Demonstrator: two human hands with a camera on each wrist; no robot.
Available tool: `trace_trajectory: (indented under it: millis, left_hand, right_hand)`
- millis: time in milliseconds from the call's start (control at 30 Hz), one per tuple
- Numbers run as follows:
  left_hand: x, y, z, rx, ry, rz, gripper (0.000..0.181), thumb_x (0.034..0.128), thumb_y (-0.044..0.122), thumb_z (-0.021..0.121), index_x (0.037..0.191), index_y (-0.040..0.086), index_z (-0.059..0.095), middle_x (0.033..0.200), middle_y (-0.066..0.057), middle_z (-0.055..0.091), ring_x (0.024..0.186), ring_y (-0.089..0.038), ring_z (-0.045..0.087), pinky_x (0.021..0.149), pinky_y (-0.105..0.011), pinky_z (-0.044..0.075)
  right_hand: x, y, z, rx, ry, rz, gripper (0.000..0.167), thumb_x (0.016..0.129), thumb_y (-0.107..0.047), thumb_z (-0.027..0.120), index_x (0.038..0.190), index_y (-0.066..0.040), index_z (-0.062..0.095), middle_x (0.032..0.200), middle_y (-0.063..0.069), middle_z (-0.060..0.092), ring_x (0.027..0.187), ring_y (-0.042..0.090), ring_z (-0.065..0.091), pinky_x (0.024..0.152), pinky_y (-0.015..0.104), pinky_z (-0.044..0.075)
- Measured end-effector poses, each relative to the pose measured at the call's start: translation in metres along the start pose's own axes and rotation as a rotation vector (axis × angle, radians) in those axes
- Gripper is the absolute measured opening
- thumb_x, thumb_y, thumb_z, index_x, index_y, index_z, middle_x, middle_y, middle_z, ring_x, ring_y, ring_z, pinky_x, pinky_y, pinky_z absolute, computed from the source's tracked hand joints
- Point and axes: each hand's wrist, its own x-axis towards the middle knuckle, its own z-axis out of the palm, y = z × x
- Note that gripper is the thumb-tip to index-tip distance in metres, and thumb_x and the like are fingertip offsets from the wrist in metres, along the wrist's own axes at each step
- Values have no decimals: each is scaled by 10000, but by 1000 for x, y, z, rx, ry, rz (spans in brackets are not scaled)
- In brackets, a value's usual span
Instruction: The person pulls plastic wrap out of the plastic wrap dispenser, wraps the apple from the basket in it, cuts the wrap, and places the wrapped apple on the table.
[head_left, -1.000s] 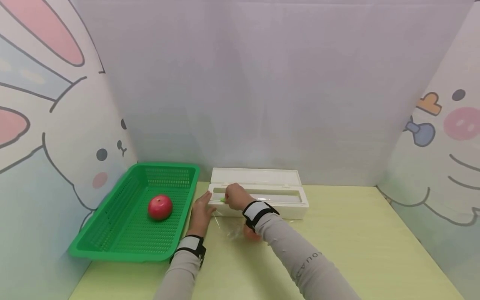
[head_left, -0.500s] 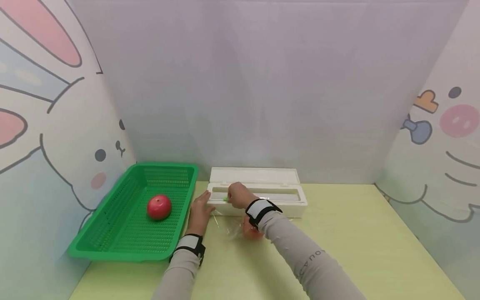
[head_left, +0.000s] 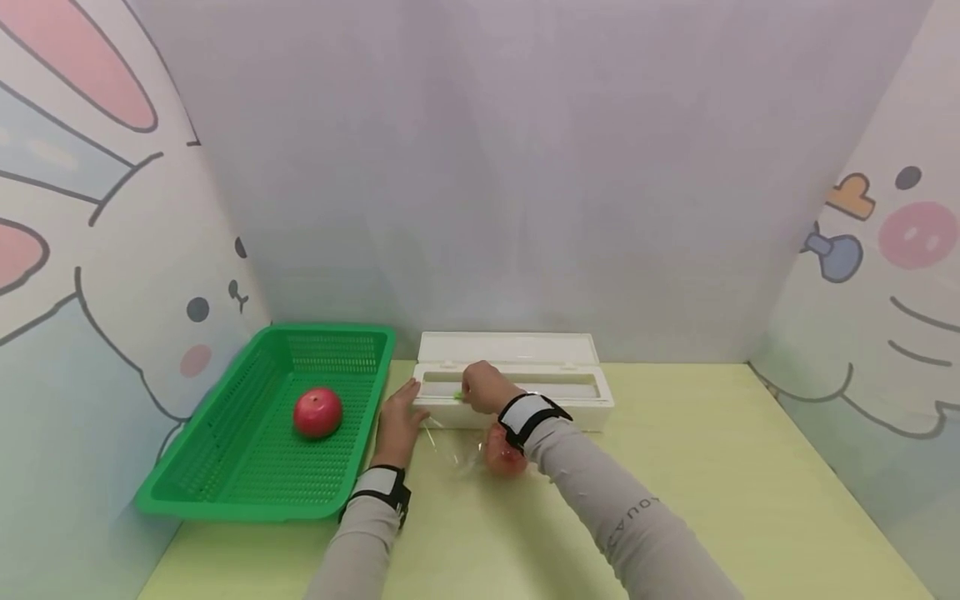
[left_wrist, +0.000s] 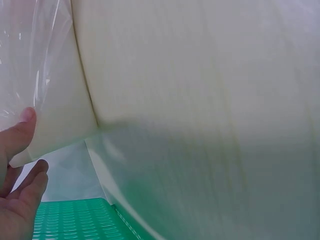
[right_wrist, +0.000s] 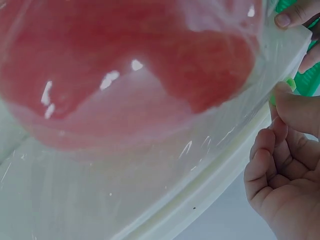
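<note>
On the white box (head_left: 555,416), your right grip (head_left: 487,388) pinches a green tab (right_wrist: 291,83), your left grip (head_left: 397,425) the left end; film (right_wrist: 145,182) covers the near fruit (head_left: 502,456).

I see room to pass over the tabletop (head_left: 735,467) right of the white box (head_left: 588,418); on its left, the left hand (head_left: 397,425) and green basket (head_left: 247,510) crowd me, and the raised lid (head_left: 510,347) and backdrop (head_left: 510,167) bar the rear
</note>
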Motion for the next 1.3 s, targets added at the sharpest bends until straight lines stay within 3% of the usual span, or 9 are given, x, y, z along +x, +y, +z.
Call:
trace_trajectory:
  millis: [300, 533, 933, 1300]
  left_hand:
    - [0, 1, 0, 45, 26, 20, 496, 693, -85, 748, 1164, -153, 606, 1247, -307, 596, 1167, -442, 581, 990, -483, 477]
    - [-2, 5, -1, 22, 19, 2, 495, 691, -99, 744, 1164, -150, 608, 1253, -313, 590, 1170, -447, 578, 989, -492, 477]
    - [-3, 3, 1, 10, 10, -15, 497, 708, -87, 738, 1184, -136, 603, 1280, -293, 581, 1197, -434, 564, 1011, -482, 464]
    - [-1, 3, -1, 1, -9, -37, 499, 730, -69, 731, 1206, -128, 593, 1304, -277, 571, 1218, -422, 552, 1009, -478, 465]
  right_hand:
    - [-8, 13, -8, 11, -39, 47, 114, 832, -72, 719, 742, -10, 690, 761, 80, 685, 675, 139, 551, 647, 278, 507]
    - [-17, 24, -9, -14, 6, 7, 120, 795, -55, 742, 702, -8, 683, 701, 69, 668, 652, 144, 542, 636, 262, 495]
    - [-32, 50, -15, -75, 8, -25, 110, 788, -78, 747, 703, -32, 696, 687, 41, 669, 645, 123, 539, 616, 229, 480]
    - [-39, 58, -21, -16, -15, 33, 107, 802, -62, 736, 707, -44, 688, 647, 29, 629, 602, 100, 476, 564, 211, 436]
